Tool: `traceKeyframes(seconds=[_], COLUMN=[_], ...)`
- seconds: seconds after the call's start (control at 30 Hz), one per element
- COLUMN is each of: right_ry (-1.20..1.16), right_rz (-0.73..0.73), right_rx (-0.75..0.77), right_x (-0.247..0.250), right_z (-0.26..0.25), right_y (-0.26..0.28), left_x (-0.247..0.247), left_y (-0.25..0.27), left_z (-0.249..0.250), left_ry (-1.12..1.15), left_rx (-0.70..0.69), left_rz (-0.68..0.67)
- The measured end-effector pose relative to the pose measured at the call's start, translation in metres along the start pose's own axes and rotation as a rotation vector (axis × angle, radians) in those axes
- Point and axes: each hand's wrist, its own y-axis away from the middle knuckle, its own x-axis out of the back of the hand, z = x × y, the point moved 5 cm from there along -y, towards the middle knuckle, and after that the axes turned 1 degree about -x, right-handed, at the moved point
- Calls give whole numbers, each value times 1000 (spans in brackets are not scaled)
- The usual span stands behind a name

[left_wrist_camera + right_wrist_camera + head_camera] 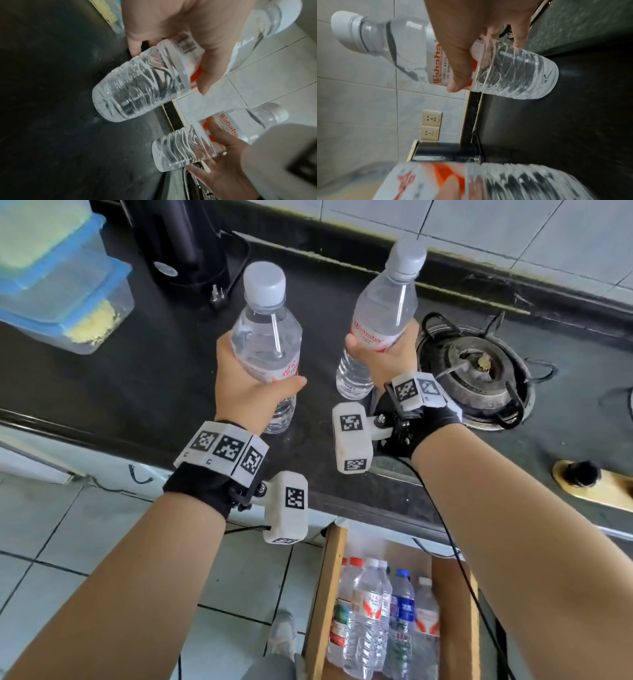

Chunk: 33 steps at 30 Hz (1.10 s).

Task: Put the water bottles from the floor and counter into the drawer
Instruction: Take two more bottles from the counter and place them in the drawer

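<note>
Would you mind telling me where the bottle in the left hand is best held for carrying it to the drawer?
Around its labelled middle, from the side, as the left hand grips the bottle now. That band looks smooth and straight, between the tapering shoulder above and the ribbed lower part, so the grip probably sits steadier there.

Both forearms are bare. Behind each of the hands, a black wrist strap (pixel 197 486) carries a row of white blocks printed with black square codes (pixel 224 451). A white camera housing (pixel 287 506) is bolted to each strap, and thin black cables (pixel 455 549) trail from them.
</note>
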Motion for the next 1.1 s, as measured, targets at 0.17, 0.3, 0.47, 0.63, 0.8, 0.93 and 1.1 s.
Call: traceKeyframes(seconds=[0.17,0.3,0.47,0.63,0.8,0.93,1.1], right_ry=[-214,-487,-463,-433,-326,-159,76], right_rz=[-157,-339,-531,-525,-357,-203,-115], right_rx=[8,-85,-144,-294,-487,-642,-844], right_x=[8,28,72,140,197,221,237], right_z=[-9,3,31,97,190,266,363], right_y=[55,114,174,237,295,320,330], left_x=[1,-7,-38,-84,-130,-159,-189], left_y=[9,51,122,196,259,289,313], left_z=[11,23,7,-43,-125,-210,-298], left_ry=[-1,79,77,51,-49,-224,-384], left_rx=[-20,-21,52,200,367,518,722], left_rz=[-183,-419,-671,-881,-987,-885,-749])
